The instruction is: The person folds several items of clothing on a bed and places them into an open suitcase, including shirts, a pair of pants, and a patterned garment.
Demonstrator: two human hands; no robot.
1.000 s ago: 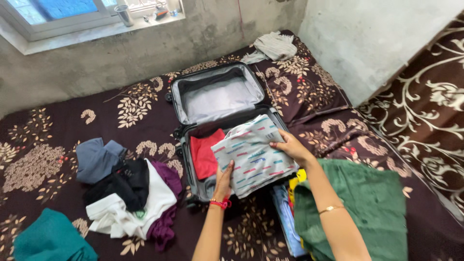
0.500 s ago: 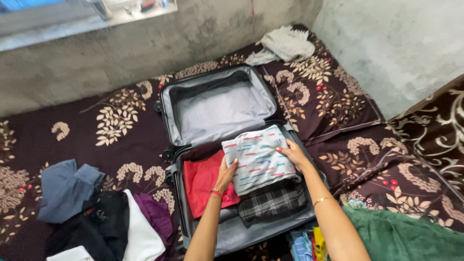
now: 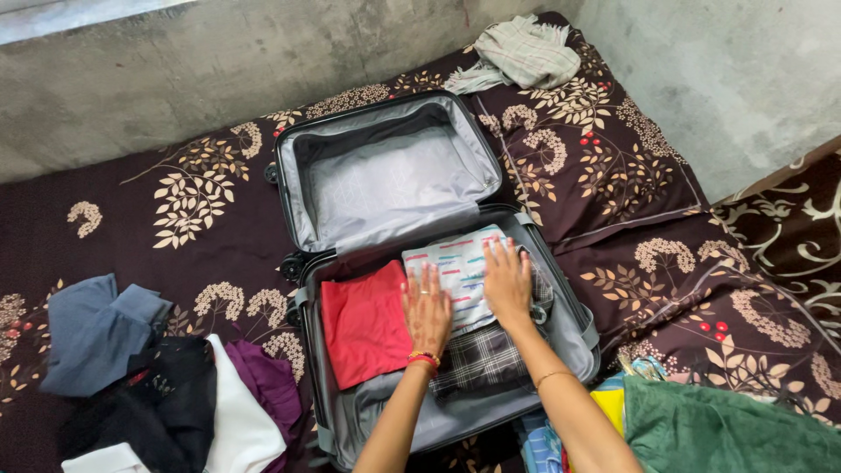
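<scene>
Nearest the camera, a rumpled green cloth and a heap of dark, white and purple clothes are lying on the floral bedspread. Both the left hand and right hand are pressing flat, fingers spread and gripping nothing, on a folded white patterned garment inside the open grey hard-shell suitcase, beside a red folded cloth and over a plaid one. Beyond, the suitcase's lined lid is lying open.

a folded white garment with coloured stripes lies flat in the lower half of an open grey suitcase, resting on a dark plaid garment, just beside a folded red garment on its left.
</scene>
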